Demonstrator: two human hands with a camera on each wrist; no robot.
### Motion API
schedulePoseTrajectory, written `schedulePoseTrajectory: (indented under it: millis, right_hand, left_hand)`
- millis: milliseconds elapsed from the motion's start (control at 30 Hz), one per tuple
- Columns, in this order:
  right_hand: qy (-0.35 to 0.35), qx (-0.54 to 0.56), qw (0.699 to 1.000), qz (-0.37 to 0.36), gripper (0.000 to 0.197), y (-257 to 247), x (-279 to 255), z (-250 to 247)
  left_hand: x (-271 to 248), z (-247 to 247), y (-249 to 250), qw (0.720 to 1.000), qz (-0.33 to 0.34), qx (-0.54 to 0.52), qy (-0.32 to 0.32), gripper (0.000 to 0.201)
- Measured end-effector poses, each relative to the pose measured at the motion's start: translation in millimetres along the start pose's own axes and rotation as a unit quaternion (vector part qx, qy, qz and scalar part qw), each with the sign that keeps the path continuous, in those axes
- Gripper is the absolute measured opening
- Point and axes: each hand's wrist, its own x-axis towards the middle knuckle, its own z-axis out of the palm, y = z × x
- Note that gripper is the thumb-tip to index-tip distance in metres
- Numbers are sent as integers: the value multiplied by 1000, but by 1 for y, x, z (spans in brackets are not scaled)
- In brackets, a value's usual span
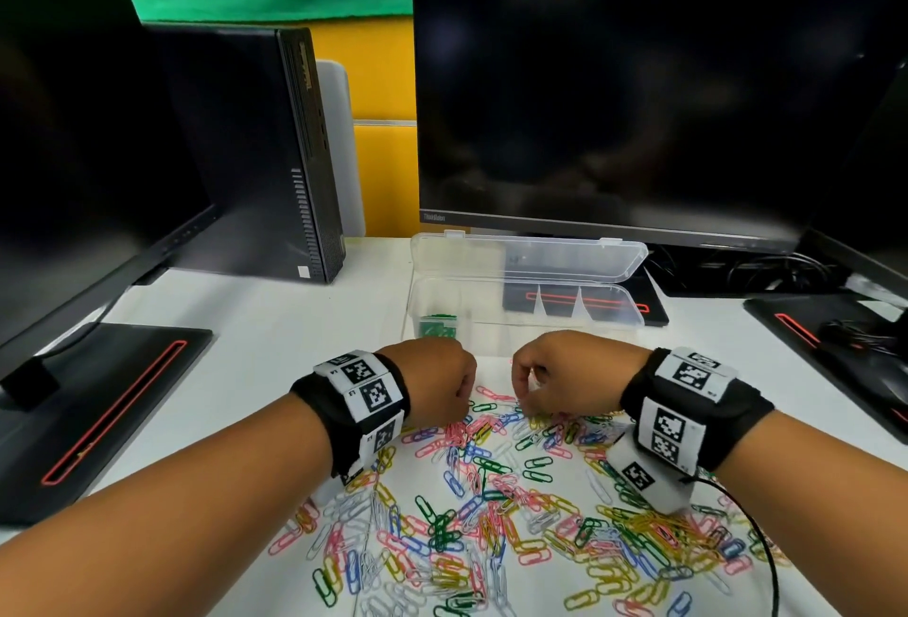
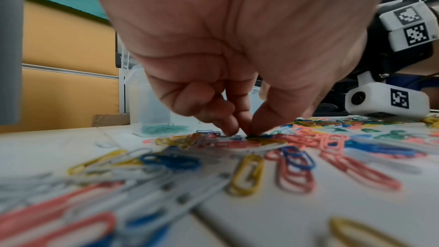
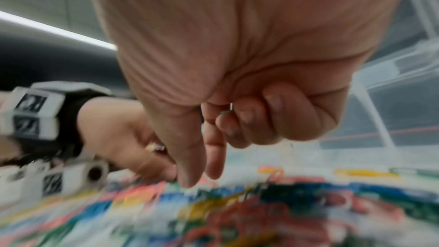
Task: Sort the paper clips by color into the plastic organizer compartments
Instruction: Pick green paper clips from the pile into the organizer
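Note:
A loose pile of coloured paper clips (image 1: 491, 508) covers the white table in front of me. Behind it stands the clear plastic organizer (image 1: 415, 302), its lid folded back. Green clips (image 1: 437, 326) lie in its leftmost compartment. My left hand (image 1: 464, 407) is at the pile's far edge. In the left wrist view its thumb and forefinger (image 2: 247, 132) pinch a dark green clip (image 2: 253, 135) lying among the pile (image 2: 297, 144). My right hand (image 1: 528, 407) hovers just beside it. The blurred right wrist view shows thumb and forefinger (image 3: 199, 179) pointing down, with a bit of green (image 3: 226, 112) tucked under the curled fingers.
A large monitor (image 1: 638, 90) stands behind the organizer. A second monitor (image 1: 73, 149) and a PC tower (image 1: 275, 159) stand at the left. Flat black stand bases lie at the left (image 1: 113, 400) and right (image 1: 825, 336). A thin black cable (image 1: 766, 547) trails from my right wrist.

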Motion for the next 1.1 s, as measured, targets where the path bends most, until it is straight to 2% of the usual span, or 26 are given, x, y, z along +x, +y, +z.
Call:
schedulePoseTrajectory:
  millis: [100, 200, 300, 367, 433, 600, 667, 733, 800, 867, 1000, 1100]
  right_hand:
    - [-27, -48, 998, -5, 7, -9, 5, 9]
    - [-23, -47, 999, -11, 12, -8, 9, 10]
    - [-7, 42, 999, -3, 16, -1, 7, 0]
    - [13, 129, 992, 10, 12, 6, 2, -9]
    - [25, 163, 986, 25, 6, 16, -3, -16]
    - [25, 19, 998, 50, 4, 25, -13, -21]
    - [1, -26, 998, 57, 6, 24, -14, -17]
    - [-20, -52, 996, 64, 9, 26, -16, -12]
    - [-28, -67, 995, 66, 6, 27, -18, -9]
    - [-26, -59, 996, 65, 9, 27, -20, -8]
    - [-11, 8, 996, 87, 15, 33, -25, -15]
    - [17, -37, 993, 108, 15, 37, -26, -18]
  left_hand:
    - [0, 0, 1, 1000, -8, 14, 12, 14]
    - [-1, -3, 0, 1000, -3, 10, 14, 13]
    - [-4, -7, 0, 1000, 5, -16, 9, 15]
    - [-3, -7, -1, 1000, 12, -16, 9, 15]
    - [-2, -4, -1, 1000, 14, -3, 9, 15]
    - [-3, 0, 9, 998, 9, 58, 0, 12]
    - [-4, -4, 11, 999, 9, 36, 21, 8]
    - [-4, -7, 10, 999, 2, -13, 37, 19]
    - [-4, -10, 7, 999, 9, -37, 34, 31]
    - [-4, -10, 4, 999, 18, -39, 17, 32]
    - [-5, -7, 1, 999, 32, -35, 7, 27]
    - [-6, -6, 1, 999, 40, -13, 2, 22]
